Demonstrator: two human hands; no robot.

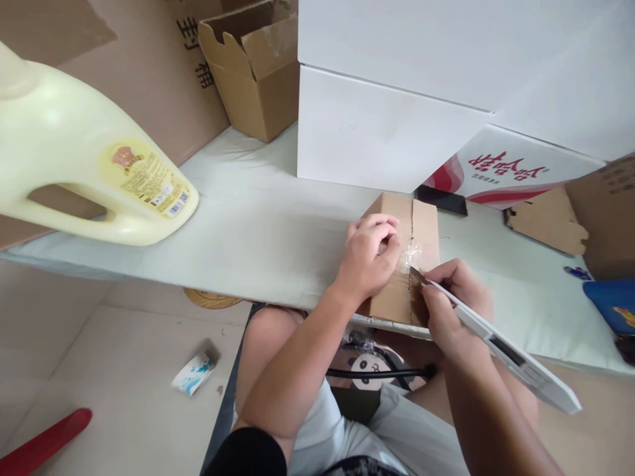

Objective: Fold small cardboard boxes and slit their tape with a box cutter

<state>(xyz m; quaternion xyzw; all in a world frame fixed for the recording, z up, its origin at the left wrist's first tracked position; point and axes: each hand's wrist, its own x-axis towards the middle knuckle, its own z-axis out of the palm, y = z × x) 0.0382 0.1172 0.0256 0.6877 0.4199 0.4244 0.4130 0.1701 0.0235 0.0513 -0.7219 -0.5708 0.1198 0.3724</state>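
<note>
A small brown cardboard box [426, 228] stands at the table's front edge, a dark seam running down its top. Clear tape [411, 256] lies bunched across the seam and shines in the light. My left hand [372, 254] is closed over the box's left side with bent fingers, and part of its grip is hidden. A white utility knife [479, 322] is held in my right hand [456, 297], fingers wrapped round it near the blade end. The blade [417, 273] points at the seam just below the tape, and its tip appears to touch there.
Stacked white cartons [387, 132] rise behind the box. Beside them lie a black bar-shaped object [441, 200] and a torn cardboard piece [548, 221]. An open cardboard box [280, 86] stands back left, a pale yellow jug [74, 145] at left, a blue pouch [610, 304] at right.
</note>
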